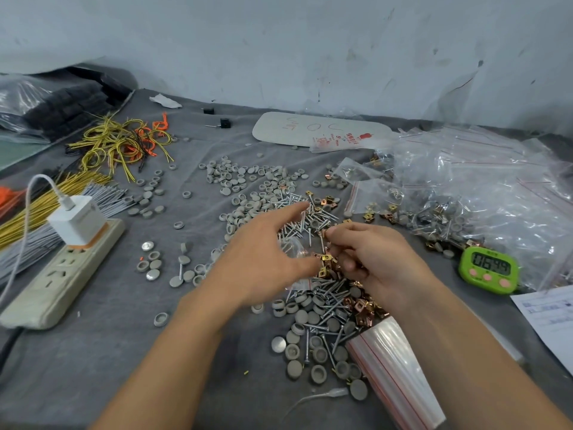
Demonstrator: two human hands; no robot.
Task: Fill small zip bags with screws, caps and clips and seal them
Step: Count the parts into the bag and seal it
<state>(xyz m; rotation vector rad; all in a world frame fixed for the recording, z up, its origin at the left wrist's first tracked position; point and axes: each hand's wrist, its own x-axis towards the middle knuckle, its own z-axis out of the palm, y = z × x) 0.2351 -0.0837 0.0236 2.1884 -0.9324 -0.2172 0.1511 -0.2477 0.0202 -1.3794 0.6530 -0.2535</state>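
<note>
Loose silver screws [297,212], grey round caps [248,181] and copper clips [362,305] lie heaped on the grey cloth at mid table. My left hand [263,262] holds a small clear zip bag [294,248] between thumb and fingers, its index finger stretched out over the screws. Just right of the bag, my right hand [369,259] pinches a small part between curled fingertips, with copper clips [327,263] showing under its fingers. A stack of empty zip bags [393,367] lies by my right forearm.
A heap of filled zip bags [483,187] covers the right side. A green timer [488,270] sits in front of it, with a paper sheet [548,315] near the right edge. At left lie a power strip with a charger [68,256] and yellow, orange and grey wire bundles [117,144].
</note>
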